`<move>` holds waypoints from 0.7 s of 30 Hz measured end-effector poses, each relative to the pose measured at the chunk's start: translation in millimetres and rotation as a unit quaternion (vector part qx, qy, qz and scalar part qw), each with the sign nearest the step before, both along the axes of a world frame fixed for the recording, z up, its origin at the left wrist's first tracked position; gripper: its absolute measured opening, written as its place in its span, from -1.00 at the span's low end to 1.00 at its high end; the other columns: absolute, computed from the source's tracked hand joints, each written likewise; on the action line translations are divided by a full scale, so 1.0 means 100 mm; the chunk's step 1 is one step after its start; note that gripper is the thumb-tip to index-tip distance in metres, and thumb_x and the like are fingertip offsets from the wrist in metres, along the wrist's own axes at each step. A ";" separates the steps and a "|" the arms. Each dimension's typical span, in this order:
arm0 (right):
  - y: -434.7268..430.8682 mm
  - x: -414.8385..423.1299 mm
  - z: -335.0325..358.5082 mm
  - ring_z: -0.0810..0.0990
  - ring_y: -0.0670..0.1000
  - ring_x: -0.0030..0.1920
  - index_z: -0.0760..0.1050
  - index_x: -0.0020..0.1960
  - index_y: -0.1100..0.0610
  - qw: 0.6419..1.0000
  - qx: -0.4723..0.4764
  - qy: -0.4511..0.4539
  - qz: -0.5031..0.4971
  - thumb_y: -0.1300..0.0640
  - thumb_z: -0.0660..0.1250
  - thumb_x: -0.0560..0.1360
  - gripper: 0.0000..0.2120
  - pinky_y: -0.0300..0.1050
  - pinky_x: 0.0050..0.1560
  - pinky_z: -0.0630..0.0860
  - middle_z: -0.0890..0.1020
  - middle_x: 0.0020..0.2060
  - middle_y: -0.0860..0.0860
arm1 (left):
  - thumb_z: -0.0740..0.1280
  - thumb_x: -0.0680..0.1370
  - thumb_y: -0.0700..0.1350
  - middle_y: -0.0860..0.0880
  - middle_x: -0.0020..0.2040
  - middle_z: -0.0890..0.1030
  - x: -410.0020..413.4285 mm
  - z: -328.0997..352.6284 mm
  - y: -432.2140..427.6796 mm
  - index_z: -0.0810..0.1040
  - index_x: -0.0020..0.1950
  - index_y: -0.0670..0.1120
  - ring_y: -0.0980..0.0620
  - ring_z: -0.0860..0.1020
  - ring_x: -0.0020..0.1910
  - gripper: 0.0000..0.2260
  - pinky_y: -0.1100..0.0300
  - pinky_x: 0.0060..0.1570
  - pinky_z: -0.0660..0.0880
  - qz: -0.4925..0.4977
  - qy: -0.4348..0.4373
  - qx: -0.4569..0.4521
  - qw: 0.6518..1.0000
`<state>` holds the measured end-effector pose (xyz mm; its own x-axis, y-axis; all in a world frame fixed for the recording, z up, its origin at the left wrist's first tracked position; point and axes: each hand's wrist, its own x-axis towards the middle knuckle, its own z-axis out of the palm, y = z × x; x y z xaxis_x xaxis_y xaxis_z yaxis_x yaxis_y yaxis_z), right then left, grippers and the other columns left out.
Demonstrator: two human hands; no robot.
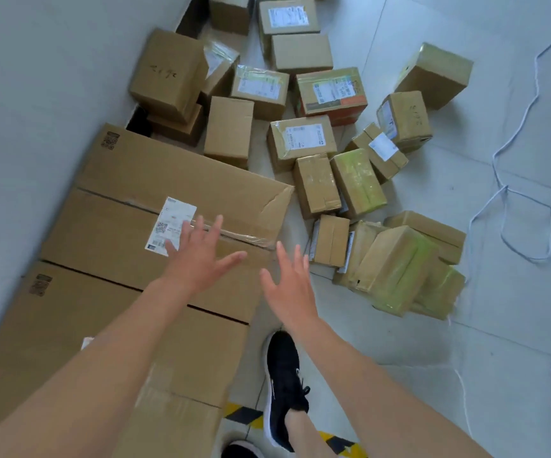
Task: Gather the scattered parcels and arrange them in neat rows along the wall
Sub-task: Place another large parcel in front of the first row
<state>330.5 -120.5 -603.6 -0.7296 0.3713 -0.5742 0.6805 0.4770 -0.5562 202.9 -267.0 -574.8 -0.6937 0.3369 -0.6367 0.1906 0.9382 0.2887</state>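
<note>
Now | parcels [317,160] in a loose heap just past the large carton's [128,206] far corner | left hand [198,256] spread over the carton, right hand [287,285] spread just off its edge, both empty | tip: grip nearest parcel [330,241] by both sides, set it flush with the carton's end.

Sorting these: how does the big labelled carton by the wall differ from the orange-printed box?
The big labelled carton is larger than the orange-printed box. The carton is plain brown; the box has orange printing. The carton lies along the wall; the box sits among small parcels. Both carry white labels.
</note>
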 end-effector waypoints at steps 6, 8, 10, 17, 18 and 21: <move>1.14 0.73 0.39 -0.11 0.05 0.58 0.05 0.58 -0.08 0.992 0.083 -0.012 -0.097 -0.09 0.10 0.60 -0.42 0.07 0.52 -0.01 0.04 0.59 0.04 | 0.16 0.46 0.45 -0.07 0.61 0.04 0.72 0.49 1.30 -0.10 0.61 0.07 -0.11 -0.03 0.58 -0.13 -0.37 0.44 0.03 -0.011 -0.041 0.061 0.997; 1.58 0.97 0.41 -0.07 0.06 0.58 0.09 0.58 -0.04 0.986 0.110 -0.027 -0.119 -0.05 0.12 0.61 -0.43 0.07 0.54 0.00 0.08 0.59 0.05 | 0.19 0.51 0.38 -0.08 0.62 0.02 0.96 0.48 1.78 -0.11 0.61 0.07 -0.12 -0.05 0.58 -0.18 -0.36 0.44 0.03 -0.038 -0.050 0.076 0.995; 2.05 1.13 0.37 -0.06 0.06 0.58 0.10 0.58 -0.01 0.982 0.135 -0.043 -0.126 -0.01 0.14 0.61 -0.44 0.08 0.54 0.02 0.08 0.59 0.06 | 0.21 0.55 0.31 -0.08 0.62 -0.01 1.13 0.38 2.30 -0.13 0.61 0.08 -0.13 -0.08 0.58 -0.21 -0.36 0.45 0.01 -0.069 -0.041 0.078 0.994; 3.35 1.44 0.00 -0.07 0.09 0.58 0.04 0.60 0.03 0.976 0.178 -0.101 -0.076 0.10 0.18 0.61 -0.39 0.07 0.54 0.02 0.03 0.59 0.09 | 0.25 0.55 0.26 -0.13 0.61 -0.13 1.69 -0.22 3.81 -0.18 0.59 0.08 -0.22 -0.15 0.57 -0.19 -0.44 0.38 0.09 -0.112 -0.031 0.057 0.992; 3.46 1.46 -0.07 -0.07 0.11 0.58 0.01 0.60 0.02 0.974 0.176 -0.116 -0.087 0.10 0.18 0.61 -0.38 0.08 0.54 0.03 0.02 0.59 0.09 | 0.25 0.53 0.28 -0.15 0.60 -0.18 1.76 -0.32 3.93 -0.21 0.59 0.08 -0.25 -0.18 0.56 -0.16 -0.47 0.36 0.09 -0.113 -0.030 0.040 0.992; 3.67 1.48 -0.34 -0.08 0.18 0.57 -0.08 0.61 -0.02 0.966 0.146 -0.169 -0.132 0.02 0.21 0.60 -0.31 0.16 0.50 0.13 -0.04 0.59 0.13 | 0.25 0.47 0.39 -0.18 0.56 -0.35 1.91 -0.62 4.13 -0.36 0.56 0.07 -0.31 -0.29 0.53 -0.03 -0.52 0.33 0.05 -0.093 -0.038 -0.014 0.995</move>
<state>478.8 246.8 -637.5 -0.3765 0.7002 -0.6066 0.9189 0.3655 -0.1485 393.7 146.1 -636.8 -0.5708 0.4363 -0.6956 0.3395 0.8967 0.2840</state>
